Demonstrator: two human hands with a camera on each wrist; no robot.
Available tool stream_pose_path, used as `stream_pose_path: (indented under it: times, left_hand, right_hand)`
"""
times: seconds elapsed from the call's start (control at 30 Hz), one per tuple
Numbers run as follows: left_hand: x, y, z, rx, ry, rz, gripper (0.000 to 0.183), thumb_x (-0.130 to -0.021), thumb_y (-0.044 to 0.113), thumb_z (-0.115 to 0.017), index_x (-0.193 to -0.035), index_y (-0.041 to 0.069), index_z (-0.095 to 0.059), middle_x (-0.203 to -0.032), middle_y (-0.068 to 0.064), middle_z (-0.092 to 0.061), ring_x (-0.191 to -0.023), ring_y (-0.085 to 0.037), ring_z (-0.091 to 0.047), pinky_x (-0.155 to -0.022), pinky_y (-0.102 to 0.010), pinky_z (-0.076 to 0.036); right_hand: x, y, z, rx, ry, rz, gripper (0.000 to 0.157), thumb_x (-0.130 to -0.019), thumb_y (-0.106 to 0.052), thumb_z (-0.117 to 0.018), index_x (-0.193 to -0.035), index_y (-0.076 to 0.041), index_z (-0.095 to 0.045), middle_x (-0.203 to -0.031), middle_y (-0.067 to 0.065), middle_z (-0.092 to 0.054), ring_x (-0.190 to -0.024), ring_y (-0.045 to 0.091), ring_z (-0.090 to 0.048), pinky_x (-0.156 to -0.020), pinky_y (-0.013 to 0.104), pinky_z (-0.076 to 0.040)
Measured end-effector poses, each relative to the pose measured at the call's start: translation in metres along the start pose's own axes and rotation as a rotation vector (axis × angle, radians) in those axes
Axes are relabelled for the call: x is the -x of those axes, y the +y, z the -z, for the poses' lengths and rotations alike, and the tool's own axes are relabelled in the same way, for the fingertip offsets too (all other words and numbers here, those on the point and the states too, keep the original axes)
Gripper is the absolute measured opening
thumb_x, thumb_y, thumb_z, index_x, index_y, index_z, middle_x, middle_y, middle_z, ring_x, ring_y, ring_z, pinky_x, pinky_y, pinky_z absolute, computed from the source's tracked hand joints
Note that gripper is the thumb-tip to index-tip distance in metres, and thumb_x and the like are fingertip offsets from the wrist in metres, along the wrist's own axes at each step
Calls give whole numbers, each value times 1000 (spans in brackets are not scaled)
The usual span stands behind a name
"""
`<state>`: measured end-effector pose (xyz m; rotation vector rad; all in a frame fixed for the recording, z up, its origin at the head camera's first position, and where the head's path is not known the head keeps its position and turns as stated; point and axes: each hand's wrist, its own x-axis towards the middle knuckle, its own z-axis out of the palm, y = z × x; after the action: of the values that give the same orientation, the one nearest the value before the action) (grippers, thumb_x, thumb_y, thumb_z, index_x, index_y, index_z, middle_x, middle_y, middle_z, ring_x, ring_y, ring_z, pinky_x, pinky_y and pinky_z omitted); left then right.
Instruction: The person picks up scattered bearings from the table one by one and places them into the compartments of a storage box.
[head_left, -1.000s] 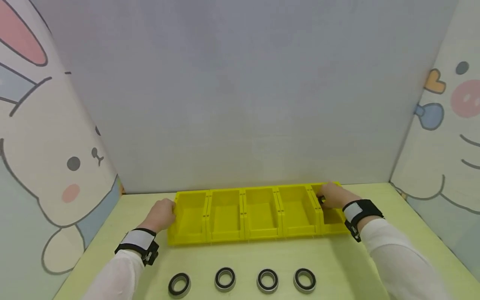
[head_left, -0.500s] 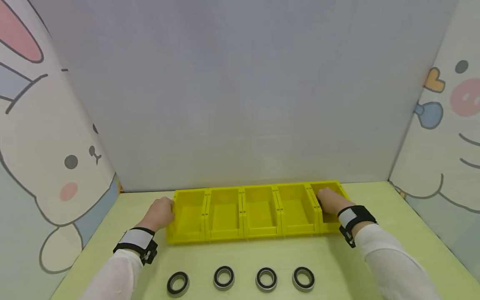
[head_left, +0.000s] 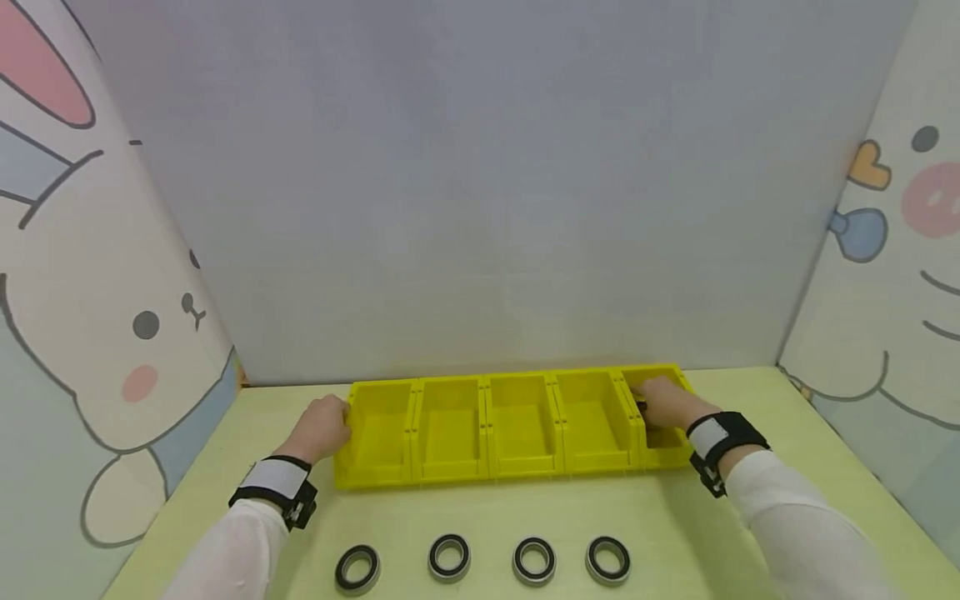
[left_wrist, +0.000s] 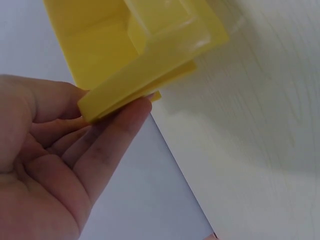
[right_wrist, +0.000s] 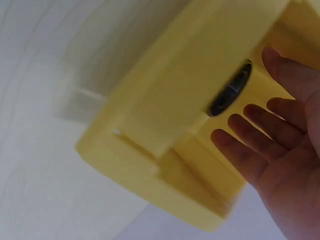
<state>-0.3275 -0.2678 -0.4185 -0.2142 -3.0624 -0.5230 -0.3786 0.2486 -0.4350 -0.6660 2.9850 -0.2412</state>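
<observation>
Hands [head_left: 322, 427] [head_left: 667, 402] stay relaxed, unclenched against the yellow bin row [head_left: 517, 427], barely shifted.

Four rings [head_left: 483, 560] in a row before the bins [head_left: 517, 475], hands [head_left: 324, 429] at either end.

four black rings [head_left: 482, 560] in a row, cartoon bunny wall panels [head_left: 112, 333]

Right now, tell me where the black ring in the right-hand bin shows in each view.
Head: the black ring peeks out at the right hand, over the rightmost yellow bin.
Left wrist: not in it; only the left hand on a bin corner.
Right wrist: dark ring edge-on, at the fingertips.
Shared landmark: the yellow bins.
</observation>
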Motion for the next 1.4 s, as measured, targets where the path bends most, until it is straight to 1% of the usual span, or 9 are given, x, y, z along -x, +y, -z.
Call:
stream_pose_path:
  times: [0.1,0.2,0.33,0.47,0.6,0.8,1.07,1.27,1.4]
  left_hand:
    - [1,2,1,-2,-1,0,19,-80,-7,-51,-64,4,-47,-59,-1,-29,-55,-17,-38,-52,-26,-32]
    - [2,3,3,-11,-6,8,17,-80,-6,-52,-67,3,-49,-60,-2,-31,-56,-18,-40,-53,-26,-33]
    - [1,3,2,0,-19,27,14,-81,-6,-52,-69,1,-51,-61,-3,-32,-57,-18,-41,-54,-26,-34]
    - [0,4,-2,17,-26,33,15,-82,-6,-51,-68,1,-50,-60,-2,-32,-56,-18,-41,-53,-26,-34]
    - [0,3,-4,12,-20,27,15,-81,-7,-51,-68,2,-50,-60,-2,-33,-56,-17,-41,-53,-26,-34]
    - [2,3,-6,5,-15,15,17,-81,-6,-52,-67,3,-48,-61,-2,-30,-56,-17,-40,-53,-26,-32]
    - [2,3,-7,9,-6,25,18,-82,-5,-52,-67,4,-47,-61,-2,-29,-56,-17,-39,-54,-27,-32]
    - [3,4,-6,17,-10,29,14,-83,-5,-53,-70,2,-50,-61,-2,-30,-57,-18,-41,-54,-27,-33]
    - [5,4,-5,18,-12,34,15,-83,-5,-53,-70,2,-50,-61,-2,-31,-57,-18,-41,-54,-26,-33]
  right_hand:
    - [10,-10,30,9,30,-17,44,-92,-14,-57,-131,6,-49,-115,27,-59,-91,35,-62,-81,42,-50]
    - [23,-24,64,-8,109,-21,62,-94,-24,-56,-144,2,-30,-144,32,-31,-127,50,-35,-100,59,-33]
    - [43,-43,97,-78,199,-36,83,-93,-43,-53,-152,-10,-5,-153,28,0,-138,51,-3,-104,67,-15]
    - [66,-66,102,-67,252,-12,94,-89,-55,-51,-151,-17,8,-155,19,11,-140,45,11,-103,69,-8]
    - [89,-91,78,5,272,64,99,-86,-58,-55,-151,-18,7,-156,12,13,-141,41,12,-99,74,-8]
    - [121,-117,22,20,228,161,100,-80,-65,-56,-152,-22,-2,-157,6,11,-142,39,11,-97,76,-11]
    - [142,-119,-58,-157,-33,362,90,-80,-65,-55,-151,-25,-16,-158,8,-5,-139,48,-3,-90,79,-18]
    - [147,-118,-81,-258,-166,362,77,-87,-60,-49,-151,-29,-18,-158,5,-9,-138,51,-8,-88,78,-21]
    - [148,-118,-86,-255,-227,357,68,-91,-57,-46,-149,-32,-22,-157,7,-15,-137,51,-15,-88,76,-26]
